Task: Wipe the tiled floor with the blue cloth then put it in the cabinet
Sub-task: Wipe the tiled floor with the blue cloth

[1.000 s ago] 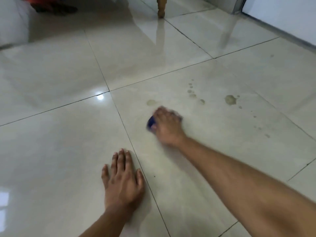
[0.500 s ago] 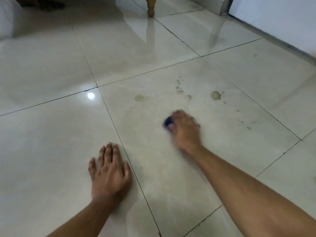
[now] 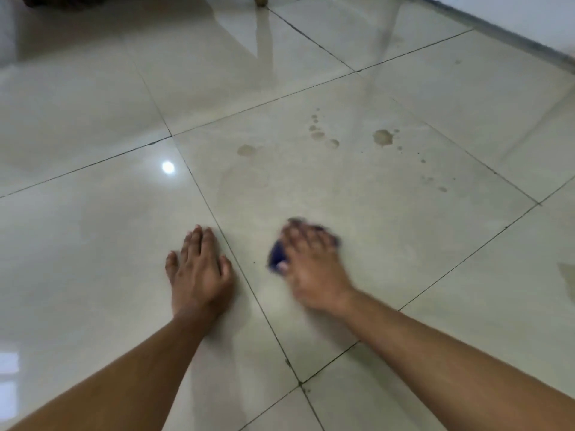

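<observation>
My right hand presses the blue cloth flat onto the glossy cream tiled floor; only a dark blue edge shows at the thumb and past the fingertips, blurred by motion. My left hand rests palm down on the neighbouring tile, fingers together, holding nothing. Brownish stains lie farther out: one blot, a string of drops and a faint spot. No cabinet is in view.
A wooden furniture leg stands at the top edge. A white wall with a dark skirting line runs along the upper right. Dark grout lines cross the floor, and a lamp glare reflects on the left tile.
My right hand with the cloth has swept back toward me, away from the stains, and now lies level with my left hand. The left hand stays planted; the view has tilted down.
</observation>
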